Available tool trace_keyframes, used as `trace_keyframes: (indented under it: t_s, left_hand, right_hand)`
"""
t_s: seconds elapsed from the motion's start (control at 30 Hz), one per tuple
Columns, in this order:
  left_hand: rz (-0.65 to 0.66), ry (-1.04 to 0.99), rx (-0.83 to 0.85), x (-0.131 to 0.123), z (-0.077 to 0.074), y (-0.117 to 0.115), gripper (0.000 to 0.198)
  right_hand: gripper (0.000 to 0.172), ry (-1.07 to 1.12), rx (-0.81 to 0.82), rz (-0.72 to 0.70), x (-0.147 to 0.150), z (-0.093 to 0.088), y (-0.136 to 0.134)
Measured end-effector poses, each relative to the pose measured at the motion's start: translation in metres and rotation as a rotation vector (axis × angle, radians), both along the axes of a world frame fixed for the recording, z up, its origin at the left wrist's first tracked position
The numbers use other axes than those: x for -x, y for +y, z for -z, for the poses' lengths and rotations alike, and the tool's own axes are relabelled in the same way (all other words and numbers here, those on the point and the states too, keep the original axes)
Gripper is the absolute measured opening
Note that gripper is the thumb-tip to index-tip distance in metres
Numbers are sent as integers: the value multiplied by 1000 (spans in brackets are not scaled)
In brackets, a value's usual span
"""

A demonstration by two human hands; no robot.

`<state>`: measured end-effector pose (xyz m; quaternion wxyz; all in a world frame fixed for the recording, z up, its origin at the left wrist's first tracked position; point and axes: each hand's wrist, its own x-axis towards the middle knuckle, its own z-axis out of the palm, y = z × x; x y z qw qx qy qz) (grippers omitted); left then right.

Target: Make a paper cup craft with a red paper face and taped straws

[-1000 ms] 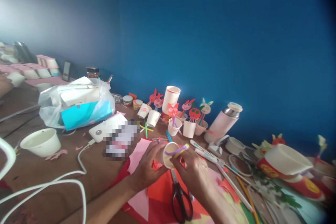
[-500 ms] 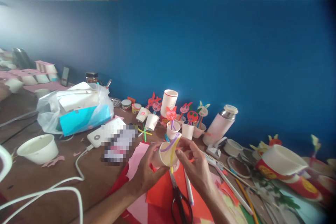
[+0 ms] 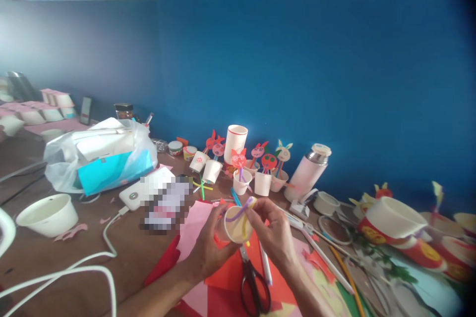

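Observation:
My left hand (image 3: 212, 245) is wrapped round a small paper cup (image 3: 233, 232), tilted so its mouth faces me. A purple strip (image 3: 238, 211) and a yellow strip (image 3: 245, 230), which look like pipe cleaners or straws, run from the cup's inside up to its rim. My right hand (image 3: 270, 223) pinches their upper ends at the right of the rim. Below the cup, black-handled scissors (image 3: 255, 282) lie on red paper (image 3: 223, 277). A white pen-like stick (image 3: 266, 265) rests beside them.
Several decorated cups with paper animal faces (image 3: 241, 181) stand ahead, near a pink thermos (image 3: 307, 173). To the left are a plastic bag (image 3: 107, 158), a power bank (image 3: 139, 190) with a white cable, and a bowl (image 3: 48, 215). Scraps and larger cups (image 3: 394, 220) crowd the right.
The cup tilts more toward me, showing more of its inside. My right fingers have closed in on the strips' upper ends at the rim. The view has shifted slightly.

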<state>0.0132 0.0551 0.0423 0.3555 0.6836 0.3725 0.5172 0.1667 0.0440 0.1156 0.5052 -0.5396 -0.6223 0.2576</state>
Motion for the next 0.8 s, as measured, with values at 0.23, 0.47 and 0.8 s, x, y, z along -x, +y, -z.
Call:
trace_keyframes:
  t_s: [0.23, 0.47, 0.8]
  left_hand:
    - [22, 11, -101, -2, -15, 1, 51]
    - [20, 28, -45, 0, -8, 0, 53]
    - [17, -32, -5, -1, 0, -1, 63]
  right_hand:
    - [13, -98, -38, -23, 3, -5, -4]
    - [9, -116, -20, 2, 4, -2, -4]
    - [11, -360, -160, 1, 2, -1, -7]
